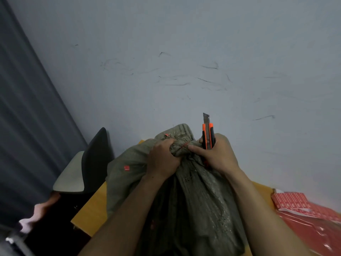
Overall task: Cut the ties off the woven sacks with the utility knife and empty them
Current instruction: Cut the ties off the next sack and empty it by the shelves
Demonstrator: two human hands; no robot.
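A full grey-green woven sack [199,196] stands on an orange-yellow table [92,213] in front of me. Its neck is bunched and bound with a thin red tie [183,145]. My left hand [163,159] grips the bunched neck just left of the tie. My right hand [215,154] holds an orange and black utility knife [208,134] upright, blade out and pointing up, while its thumb presses the neck beside the tie. The blade is clear of the sack.
A scuffed pale wall [184,71] rises right behind the table. A dark chair with a pale seat [83,170] stands at the left, beside a grey curtain [24,108]. Red flat packages [304,209] lie at the table's right.
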